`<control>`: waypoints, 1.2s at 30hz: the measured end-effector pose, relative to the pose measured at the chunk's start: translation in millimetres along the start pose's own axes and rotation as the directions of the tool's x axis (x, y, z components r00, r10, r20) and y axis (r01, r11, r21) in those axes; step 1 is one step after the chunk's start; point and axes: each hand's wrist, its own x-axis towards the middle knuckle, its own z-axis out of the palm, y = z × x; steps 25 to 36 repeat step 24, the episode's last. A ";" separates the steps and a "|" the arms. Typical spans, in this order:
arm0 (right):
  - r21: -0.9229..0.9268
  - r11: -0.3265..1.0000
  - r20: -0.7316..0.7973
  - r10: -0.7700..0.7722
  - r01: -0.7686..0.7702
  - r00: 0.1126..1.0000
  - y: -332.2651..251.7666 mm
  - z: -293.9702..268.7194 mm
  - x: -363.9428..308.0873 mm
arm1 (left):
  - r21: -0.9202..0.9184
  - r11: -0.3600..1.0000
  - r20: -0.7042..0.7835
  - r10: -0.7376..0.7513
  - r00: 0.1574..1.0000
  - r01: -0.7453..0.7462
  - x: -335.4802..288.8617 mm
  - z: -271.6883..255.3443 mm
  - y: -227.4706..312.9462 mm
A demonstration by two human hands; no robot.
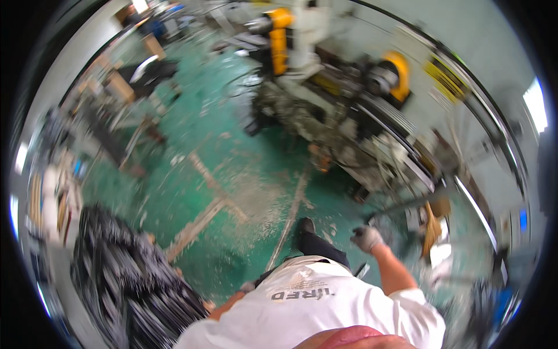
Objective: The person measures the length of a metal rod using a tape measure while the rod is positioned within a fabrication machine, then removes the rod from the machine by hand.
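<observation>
My right hand point(367, 238), in a grey work glove, hangs out to the right of my body above the green floor. Its fingers are loosely bent and apart, and I see nothing in them. Nearest to it are a dark, crumpled-looking bundle point(381, 227) and the legs of the machine. My left hand point(247, 287), also gloved, shows only in part beside my waist; my shirt and arm hide its fingers. To its left lies a big heap of long, shiny black strips point(133, 279), smeared by motion.
A long machine point(325, 116) with yellow-covered parts point(398, 75) runs across the upper right. Cardboard and brown pieces point(430, 230) stand on the right. Frames and boxes point(122, 87) crowd the upper left. Worn tape lines point(197, 227) cross the green floor point(232, 151) ahead of my shoe.
</observation>
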 end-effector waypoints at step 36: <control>0.077 0.990 0.136 -0.126 0.116 0.983 -166.0 20.0 311.2 | -0.269 0.928 -0.501 -0.363 0.785 0.257 46.2 -217.6 121.6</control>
